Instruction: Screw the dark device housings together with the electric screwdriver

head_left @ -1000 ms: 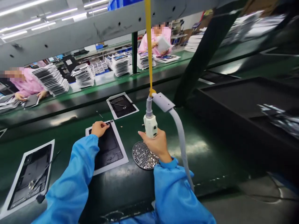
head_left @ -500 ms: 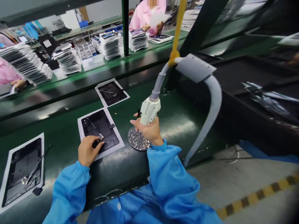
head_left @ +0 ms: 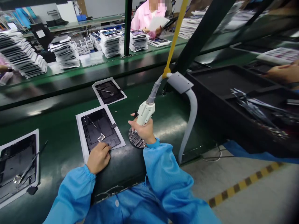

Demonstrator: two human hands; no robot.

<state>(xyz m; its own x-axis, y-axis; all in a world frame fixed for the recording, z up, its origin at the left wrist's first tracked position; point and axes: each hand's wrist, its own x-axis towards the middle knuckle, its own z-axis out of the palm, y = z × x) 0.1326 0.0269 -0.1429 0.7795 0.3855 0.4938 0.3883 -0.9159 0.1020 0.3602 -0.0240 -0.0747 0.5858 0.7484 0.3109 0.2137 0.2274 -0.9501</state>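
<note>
My right hand [head_left: 145,130] grips a white electric screwdriver [head_left: 146,112], its tip down at a round perforated plate [head_left: 133,137] dotted with tiny screws. On a white sheet in front of me lies a black tablet housing [head_left: 100,126]. A small circuit board with a thin cable [head_left: 101,137] rests on it. Just below that board is my left hand [head_left: 99,157], closed with the fingers curled and touching the housing's lower edge. Its fingertips are partly hidden, so I cannot see whether anything is in them.
More tablet housings lie at the left [head_left: 20,165] and behind [head_left: 109,92]. A grey hose [head_left: 192,115] and yellow cord [head_left: 175,40] run from the screwdriver. Black trays [head_left: 231,77] with thin metallic parts stand right, near another person's hand [head_left: 283,73]. Stacks [head_left: 111,43] line the far bench.
My left hand has let go of the small circuit board and drawn down to the housing's lower edge. The board now lies on the housing. My right hand still grips the screwdriver at the screw plate.
</note>
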